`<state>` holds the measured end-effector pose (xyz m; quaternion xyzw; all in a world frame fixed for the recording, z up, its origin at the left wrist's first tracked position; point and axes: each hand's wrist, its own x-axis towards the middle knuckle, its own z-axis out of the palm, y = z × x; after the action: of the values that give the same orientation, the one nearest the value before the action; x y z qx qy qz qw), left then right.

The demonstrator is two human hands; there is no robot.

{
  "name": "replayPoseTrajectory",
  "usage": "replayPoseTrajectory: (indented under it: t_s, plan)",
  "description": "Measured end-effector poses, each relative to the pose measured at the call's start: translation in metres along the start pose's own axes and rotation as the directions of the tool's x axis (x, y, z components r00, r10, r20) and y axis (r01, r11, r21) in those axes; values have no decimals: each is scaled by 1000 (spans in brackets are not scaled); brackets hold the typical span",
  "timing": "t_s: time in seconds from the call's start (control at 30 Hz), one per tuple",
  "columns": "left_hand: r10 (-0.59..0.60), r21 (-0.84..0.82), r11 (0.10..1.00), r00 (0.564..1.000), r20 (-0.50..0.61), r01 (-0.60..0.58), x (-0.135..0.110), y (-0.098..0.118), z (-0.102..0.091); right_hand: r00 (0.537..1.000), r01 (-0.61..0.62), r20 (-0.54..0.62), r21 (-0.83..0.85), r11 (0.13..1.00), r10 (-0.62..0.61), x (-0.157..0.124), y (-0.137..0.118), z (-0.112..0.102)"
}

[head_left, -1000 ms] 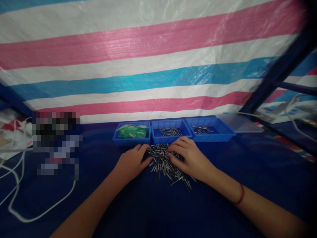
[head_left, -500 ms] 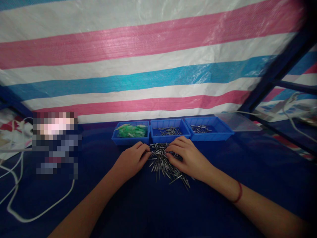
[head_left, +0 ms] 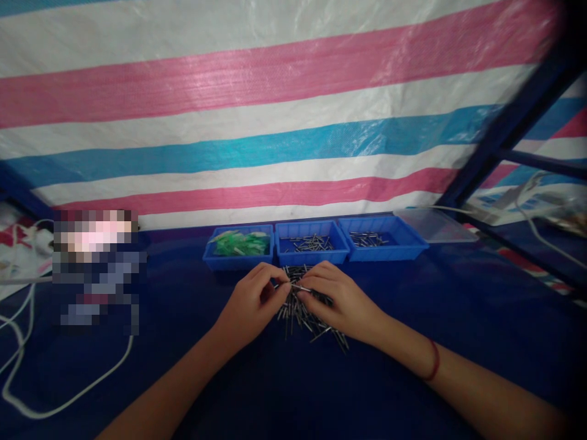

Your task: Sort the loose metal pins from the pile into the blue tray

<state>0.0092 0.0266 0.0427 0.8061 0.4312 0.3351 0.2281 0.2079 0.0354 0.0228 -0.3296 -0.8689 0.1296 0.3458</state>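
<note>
In the head view, the left hand [head_left: 252, 299] and the right hand [head_left: 343, 299] each close a fingertip grip on one slim, shiny metal pin [head_left: 299, 287], above a spiky heap of pins [head_left: 297, 316] on the smooth dark-blue bench [head_left: 275, 391]. Rectangular blue plastic trays [head_left: 312, 254] stand at ten, twelve and two o'clock from the heap.

Three bins [head_left: 302, 255] stand in a row behind the heap of pins [head_left: 297, 315].
</note>
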Motion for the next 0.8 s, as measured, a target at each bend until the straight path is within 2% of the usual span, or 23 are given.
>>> replayPoseTrajectory:
  t_s: [0.13,0.27,0.37,0.57,0.8]
  plan:
    - [-98,-107,990,995,-24,95,0,1,3,1000,10,6,20,1000,-10,0,-3,-1]
    - [-205,-258,944,978,28,205,0,1,8,1000,10,15,51,999,-11,1,-7,-2]
    - [-241,-334,909,968,62,248,1,1,12,1000,7,16,84,996,-8,3,-10,-1]
    - [-262,-332,905,963,56,266,0,-1,12,1000,-23,-11,160,987,25,2,-10,0]
    - [-227,-317,919,972,63,235,-1,-2,12,997,-67,-29,204,977,75,1,-9,3]
